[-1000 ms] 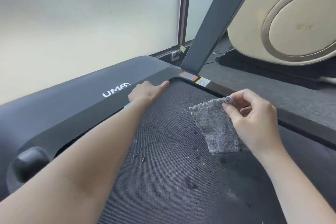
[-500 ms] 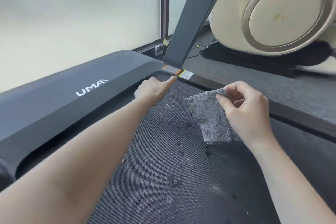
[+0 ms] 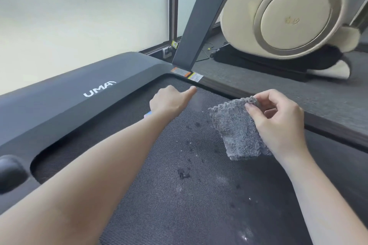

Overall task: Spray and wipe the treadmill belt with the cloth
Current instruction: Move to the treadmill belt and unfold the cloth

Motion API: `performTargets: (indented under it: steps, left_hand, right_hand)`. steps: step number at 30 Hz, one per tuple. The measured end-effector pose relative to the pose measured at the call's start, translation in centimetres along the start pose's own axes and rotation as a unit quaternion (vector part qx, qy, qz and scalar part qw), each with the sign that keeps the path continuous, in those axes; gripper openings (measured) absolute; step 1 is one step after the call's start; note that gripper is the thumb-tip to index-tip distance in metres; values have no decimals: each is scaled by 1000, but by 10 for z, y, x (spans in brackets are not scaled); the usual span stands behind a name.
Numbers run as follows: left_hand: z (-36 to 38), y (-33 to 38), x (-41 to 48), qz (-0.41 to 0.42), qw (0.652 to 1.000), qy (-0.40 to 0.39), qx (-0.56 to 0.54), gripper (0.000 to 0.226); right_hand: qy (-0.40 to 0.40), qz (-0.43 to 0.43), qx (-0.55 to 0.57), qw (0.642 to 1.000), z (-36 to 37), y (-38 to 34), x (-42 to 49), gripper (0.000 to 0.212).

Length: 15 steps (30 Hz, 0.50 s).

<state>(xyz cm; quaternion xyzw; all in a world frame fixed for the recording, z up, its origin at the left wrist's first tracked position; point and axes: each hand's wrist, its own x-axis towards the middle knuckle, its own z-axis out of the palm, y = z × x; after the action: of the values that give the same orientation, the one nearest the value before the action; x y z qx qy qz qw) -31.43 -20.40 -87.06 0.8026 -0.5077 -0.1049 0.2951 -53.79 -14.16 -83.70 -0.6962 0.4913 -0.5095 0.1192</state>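
Observation:
The dark textured treadmill belt [image 3: 159, 195] fills the lower view, with wet droplets and dark specks [image 3: 183, 174] across its middle. My left hand [image 3: 169, 100] hovers over the belt's front end. Its fingers are curled round a small spray bottle [image 3: 148, 114], of which only a blue-white bit shows below the palm, and the index finger is stretched forward. My right hand [image 3: 278, 121] pinches the top corner of a folded grey fluffy cloth [image 3: 237, 131]. The cloth hangs down just above the belt's right side.
The grey motor cover [image 3: 69, 93] with a white logo runs across the belt's front. A dark upright post [image 3: 201, 18] rises at the corner, and the right side rail [image 3: 298, 109] borders the belt. A cream massage chair [image 3: 288, 12] stands beyond on grey carpet.
My left hand has drawn back a little from the motor cover's edge to over the belt. My right hand still holds the cloth in much the same place. The camera has shifted.

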Motion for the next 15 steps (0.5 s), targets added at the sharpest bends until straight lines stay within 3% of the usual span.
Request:
performTargets:
  steps: [3, 7, 9, 15]
  left_hand:
    - [-7, -5, -13, 2, 1000, 13, 2, 67]
    - [-33, -23, -28, -8, 993, -114, -12, 74]
    - [-46, -31, -40, 4, 992, -127, 15, 76]
    - [-87, -68, -100, 40, 996, 53, 54, 81]
  right_hand:
    - [4, -4, -7, 1000, -10, -4, -3, 8]
    - [3, -7, -2, 1000, -15, -15, -8, 6]
    - [2, -13, 1, 1000, -16, -20, -12, 6]
    - [-6, -20, 14, 1000, -17, -34, -34, 5]
